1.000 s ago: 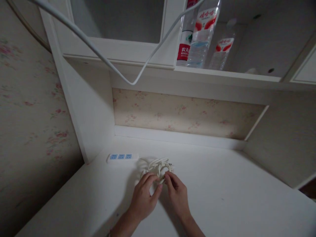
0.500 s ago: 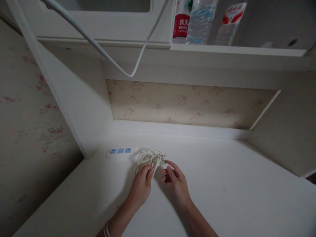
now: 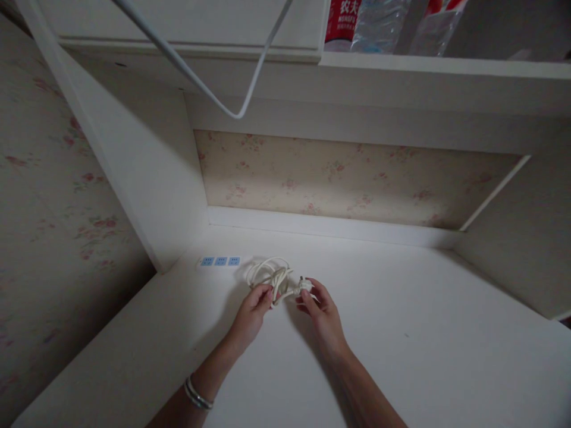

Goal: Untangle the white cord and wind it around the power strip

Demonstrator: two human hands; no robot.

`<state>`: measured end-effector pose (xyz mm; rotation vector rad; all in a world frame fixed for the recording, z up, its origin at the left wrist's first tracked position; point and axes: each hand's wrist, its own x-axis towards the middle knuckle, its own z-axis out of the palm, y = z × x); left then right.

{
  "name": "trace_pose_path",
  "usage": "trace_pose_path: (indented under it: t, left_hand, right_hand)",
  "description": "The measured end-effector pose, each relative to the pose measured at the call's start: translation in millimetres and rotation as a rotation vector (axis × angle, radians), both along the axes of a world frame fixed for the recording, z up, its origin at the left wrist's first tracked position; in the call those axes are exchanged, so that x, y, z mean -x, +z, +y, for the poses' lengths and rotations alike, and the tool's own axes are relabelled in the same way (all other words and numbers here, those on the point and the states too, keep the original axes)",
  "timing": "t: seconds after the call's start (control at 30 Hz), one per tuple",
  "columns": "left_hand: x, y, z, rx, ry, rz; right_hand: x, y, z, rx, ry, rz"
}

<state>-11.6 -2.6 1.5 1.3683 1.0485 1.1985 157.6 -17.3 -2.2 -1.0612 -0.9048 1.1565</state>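
Since the earlier frame, both hands have drawn slightly apart and the plug has come out of the coil to the right. The right hand pinches the plug between thumb and fingertips, which hide its body. The left hand is closed on the bundled white cord, which lies on the white desk just beside the power strip. How the loops cross is hard to make out in the dim light. On the shelf above, the bottles are cut off by the frame.
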Motion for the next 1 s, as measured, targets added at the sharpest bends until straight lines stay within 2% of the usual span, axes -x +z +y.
trace_pose_path:
  t: [0.27,0.4,0.6,0.77,1.0]
  left_hand:
    - [6.3,1.7,1.4,-0.131,-0.044,0.075]
    - [8.7,3.5,2.4,-0.223,-0.067,0.225]
    - [7.6,-1.5,0.7,-0.311,0.054,0.38]
    - [6.5,-3.5,-0.7,-0.324,0.028,0.446]
    - [5.3,-2.4,-1.0,-0.393,0.007,0.436]
  right_hand:
    - [-1.7,3.7,-1.5,0.058,-0.1,-0.01]
    - [-2.8,2.0,-0.4,0.112,-0.154,0.019]
    - [-4.0,0.4,0.6,0.164,-0.225,0.052]
    - [-4.2,2.2,0.3,0.156,-0.229,0.057]
    - [-3.2,3.0,0.2,0.16,-0.202,0.067]
